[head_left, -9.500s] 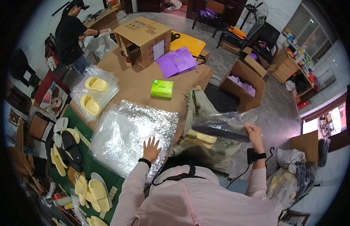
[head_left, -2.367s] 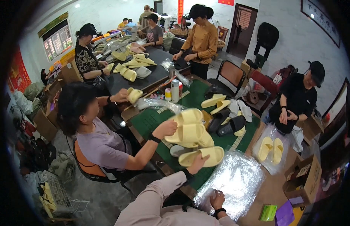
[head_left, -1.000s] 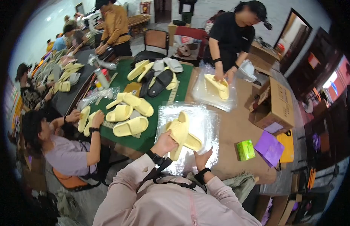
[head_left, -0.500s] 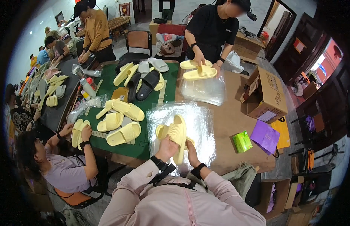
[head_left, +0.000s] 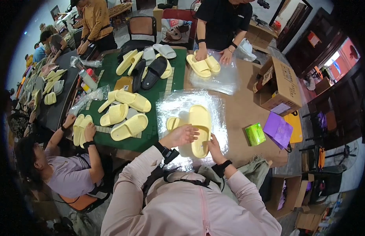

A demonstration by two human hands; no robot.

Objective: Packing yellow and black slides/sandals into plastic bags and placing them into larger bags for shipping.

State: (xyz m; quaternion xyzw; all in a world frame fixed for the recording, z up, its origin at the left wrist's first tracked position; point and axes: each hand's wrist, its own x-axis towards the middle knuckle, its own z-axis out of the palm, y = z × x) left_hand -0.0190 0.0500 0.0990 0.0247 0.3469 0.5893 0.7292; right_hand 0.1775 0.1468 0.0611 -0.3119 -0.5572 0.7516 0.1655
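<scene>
A yellow slide slipper (head_left: 200,116) stands toe-away above a stack of shiny clear plastic bags (head_left: 170,102) at the near table edge. My right hand (head_left: 216,149) grips its right side near the heel. To its left my left hand (head_left: 182,135) has its fingers stretched out, the tips overlapping the slipper's left edge; whether they touch it I cannot tell. A second yellow slipper (head_left: 173,122) lies on the bags, partly hidden behind my left hand and the first slipper.
More yellow slippers (head_left: 129,126) and a black pair (head_left: 155,72) lie on the green mat (head_left: 105,78). Across from me a co-worker handles yellow slippers (head_left: 202,66) over clear bags; another sits at left. A cardboard box (head_left: 286,88), purple packets (head_left: 278,129) and a green box (head_left: 255,134) are at right.
The slipper in my hands has turned, its footbed now showing, and moved right. My left hand has let go and spread its fingers. The far co-worker has lowered the slippers onto the bags.
</scene>
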